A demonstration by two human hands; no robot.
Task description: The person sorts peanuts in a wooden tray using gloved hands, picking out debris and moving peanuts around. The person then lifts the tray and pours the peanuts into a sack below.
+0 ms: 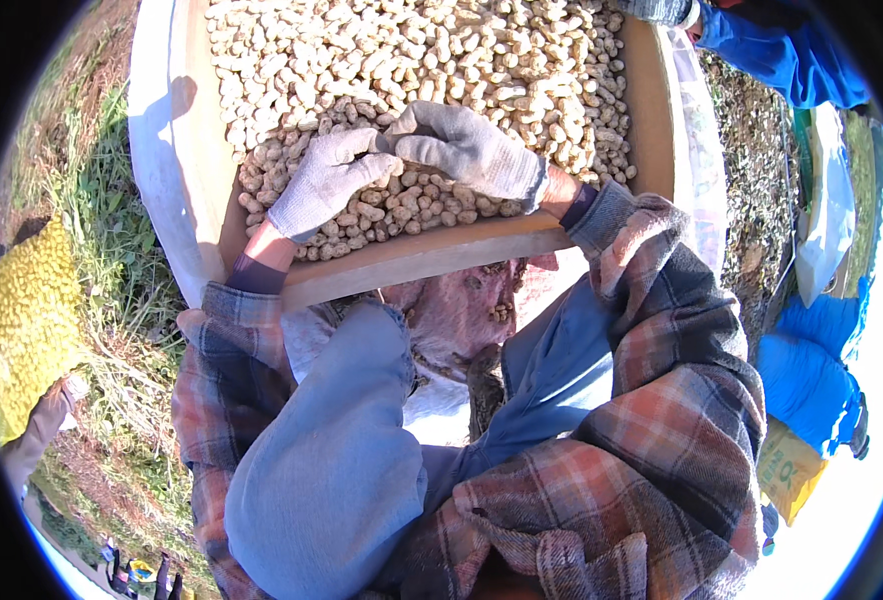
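Unshelled peanuts point(411, 52) fill a shallow wooden tray point(426, 251) in front of me. Both my hands wear pale knit work gloves and sit low over the near part of the heap. My left hand point(332, 180) has thumb and forefinger brought close together at the peanuts' surface. From the other side, my right hand point(465, 146) curves its fingers inward until the fingertips meet or nearly meet the left ones. Whether a peanut is pinched in either hand is hidden by the gloves. Shadow covers the peanuts around my wrists.
At the tray's far right corner is another person's gloved hand point(655, 9), with a blue sleeve point(779, 52). A yellow mesh sack point(28, 322) stands on the grass at left. Stained cloth point(456, 307) lies below the tray between my knees. Blue bundles point(809, 367) are at right.
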